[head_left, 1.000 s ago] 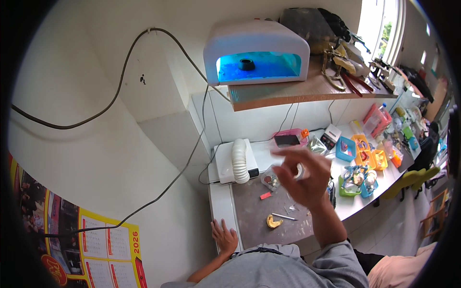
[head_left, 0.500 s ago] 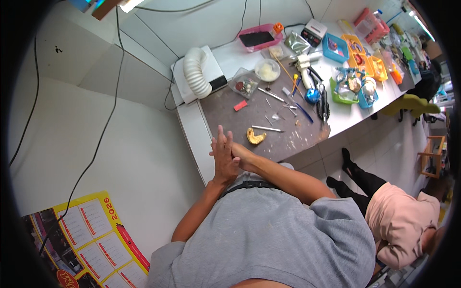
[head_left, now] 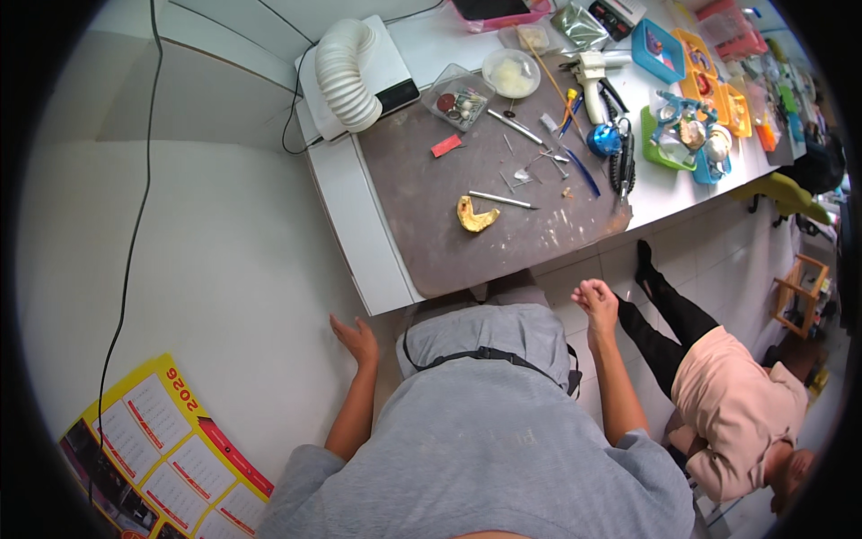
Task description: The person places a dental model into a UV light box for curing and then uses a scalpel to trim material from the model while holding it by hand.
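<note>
My left hand (head_left: 355, 340) is off the table's near left corner, palm turned inward, fingers apart and nothing in it. Beyond the right side of my lap, my right hand (head_left: 596, 304) is raised with its fingers curled in, and no object shows in it. Both hands are away from the table. On the brown work mat (head_left: 422, 242) lies a yellow horseshoe-shaped dental cast (head_left: 476, 216). Just behind it rests a slim metal hand tool (head_left: 503, 199). Small pins and bits (head_left: 525, 173) are scattered farther back, near a red block (head_left: 445, 145).
A white box with a ribbed hose (head_left: 344, 76) stands at the back left. Behind the mat are a clear parts box (head_left: 458, 97) and a white bowl (head_left: 511, 74). A blue handheld tool (head_left: 603, 139) and coloured trays (head_left: 658, 51) fill the right. Another person (head_left: 736, 404) is at right.
My hands were pressed together over the table's near edge; now they are apart, the left drawn left, the right drawn right. My view has shifted back, showing more of my lap.
</note>
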### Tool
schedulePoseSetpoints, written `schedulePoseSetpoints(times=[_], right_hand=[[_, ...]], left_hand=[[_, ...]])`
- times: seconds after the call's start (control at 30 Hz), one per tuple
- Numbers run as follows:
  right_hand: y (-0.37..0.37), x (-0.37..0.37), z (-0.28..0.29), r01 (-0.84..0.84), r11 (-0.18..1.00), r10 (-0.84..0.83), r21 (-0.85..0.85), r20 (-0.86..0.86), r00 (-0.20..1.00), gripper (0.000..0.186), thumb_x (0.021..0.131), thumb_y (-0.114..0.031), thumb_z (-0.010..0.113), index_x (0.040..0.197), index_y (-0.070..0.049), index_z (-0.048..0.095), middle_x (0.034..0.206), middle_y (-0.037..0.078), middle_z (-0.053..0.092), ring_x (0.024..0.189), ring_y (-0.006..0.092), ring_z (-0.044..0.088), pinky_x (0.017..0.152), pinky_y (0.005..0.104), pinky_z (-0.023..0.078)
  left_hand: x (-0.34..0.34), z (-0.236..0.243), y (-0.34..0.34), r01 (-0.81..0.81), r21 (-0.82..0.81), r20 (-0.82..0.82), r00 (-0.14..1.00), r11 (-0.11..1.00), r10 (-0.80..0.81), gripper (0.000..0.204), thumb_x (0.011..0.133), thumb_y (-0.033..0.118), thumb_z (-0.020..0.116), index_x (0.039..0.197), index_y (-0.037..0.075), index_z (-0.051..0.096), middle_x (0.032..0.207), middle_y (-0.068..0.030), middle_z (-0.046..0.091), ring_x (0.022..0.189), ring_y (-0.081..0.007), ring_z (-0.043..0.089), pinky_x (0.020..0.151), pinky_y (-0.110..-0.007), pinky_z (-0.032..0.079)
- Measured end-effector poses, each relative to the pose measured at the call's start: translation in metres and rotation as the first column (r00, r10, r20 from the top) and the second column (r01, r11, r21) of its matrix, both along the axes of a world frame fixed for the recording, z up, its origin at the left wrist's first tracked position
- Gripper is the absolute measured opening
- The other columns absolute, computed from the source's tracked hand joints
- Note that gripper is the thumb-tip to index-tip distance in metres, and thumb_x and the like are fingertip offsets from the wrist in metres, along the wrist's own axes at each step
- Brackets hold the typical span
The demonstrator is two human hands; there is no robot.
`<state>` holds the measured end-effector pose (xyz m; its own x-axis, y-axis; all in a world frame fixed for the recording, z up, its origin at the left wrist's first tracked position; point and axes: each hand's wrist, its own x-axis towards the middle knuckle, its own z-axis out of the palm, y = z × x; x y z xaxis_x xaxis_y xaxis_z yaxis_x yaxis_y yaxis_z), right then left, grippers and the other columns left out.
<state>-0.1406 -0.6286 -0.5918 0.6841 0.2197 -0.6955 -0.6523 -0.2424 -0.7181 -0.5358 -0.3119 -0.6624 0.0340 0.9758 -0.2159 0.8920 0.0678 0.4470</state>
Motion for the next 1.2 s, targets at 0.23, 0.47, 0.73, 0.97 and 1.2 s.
schedulePoseSetpoints(times=[0.23, 0.47, 0.73, 0.97, 1.2], right_hand=[[-0.151, -0.074, -0.118, -0.473, 0.576, 0.652, -0.667, 0.024, 0.758, 0.049, 0.097, -0.002, 0.053, 0.145, -0.004, 0.043, 0.151, 0.031, 0.039, 0.121, 0.0357, 0.062, 0.098, 0.0436, 0.054], [-0.225, -0.120, -0.163, -0.492, -0.111, 0.806, -0.864, -0.368, 0.464, 0.043, 0.097, -0.014, 0.055, 0.138, -0.002, 0.051, 0.152, 0.029, 0.037, 0.130, 0.0482, 0.047, 0.103, 0.0470, 0.047], [-0.231, -0.060, -0.213, -0.351, -0.149, 0.863, -0.924, -0.295, 0.411, 0.030, 0.099, -0.017, 0.052, 0.121, 0.000, 0.061, 0.135, 0.031, 0.052, 0.115, 0.0476, 0.057, 0.093, 0.0476, 0.050], [-0.223, 0.000, -0.223, -0.494, -0.036, 0.860, -0.869, -0.278, 0.427, 0.026, 0.100, -0.018, 0.051, 0.111, 0.001, 0.064, 0.123, 0.031, 0.058, 0.106, 0.0470, 0.060, 0.088, 0.0487, 0.051], [-0.238, -0.048, -0.199, -0.786, -0.062, 0.688, -0.615, -0.597, 0.412, 0.027, 0.101, -0.019, 0.050, 0.101, 0.002, 0.068, 0.111, 0.032, 0.064, 0.097, 0.0465, 0.064, 0.082, 0.0497, 0.052]], left_hand=[[-0.077, -0.075, -0.057, -0.112, -0.586, -0.262, 0.963, 0.802, -0.057, 0.072, 0.092, 0.026, 0.065, 0.150, -0.004, 0.035, 0.146, -0.0317, 0.047, 0.134, -0.0482, 0.047, 0.115, -0.049, 0.037], [-0.070, -0.107, -0.125, 0.015, -0.697, -0.306, 0.898, 0.717, -0.316, 0.082, 0.089, 0.033, 0.072, 0.153, 0.002, 0.032, 0.150, -0.0301, 0.041, 0.136, -0.0477, 0.044, 0.113, -0.052, 0.038], [-0.041, -0.099, -0.157, -0.015, -0.629, -0.451, 0.822, 0.778, -0.348, 0.098, 0.077, 0.028, 0.085, 0.148, 0.005, 0.022, 0.133, -0.0296, 0.045, 0.122, -0.0500, 0.051, 0.104, -0.055, 0.046], [-0.037, -0.094, -0.164, -0.005, -0.630, -0.473, 0.795, 0.776, -0.379, 0.085, 0.076, 0.027, 0.081, 0.138, 0.001, 0.030, 0.129, -0.0280, 0.049, 0.115, -0.0485, 0.055, 0.099, -0.054, 0.049], [0.002, -0.095, -0.145, 0.048, -0.509, -0.539, 0.761, 0.859, -0.361, 0.082, 0.076, 0.034, 0.079, 0.136, -0.001, 0.035, 0.122, -0.0271, 0.056, 0.113, -0.0460, 0.058, 0.097, -0.051, 0.050]])
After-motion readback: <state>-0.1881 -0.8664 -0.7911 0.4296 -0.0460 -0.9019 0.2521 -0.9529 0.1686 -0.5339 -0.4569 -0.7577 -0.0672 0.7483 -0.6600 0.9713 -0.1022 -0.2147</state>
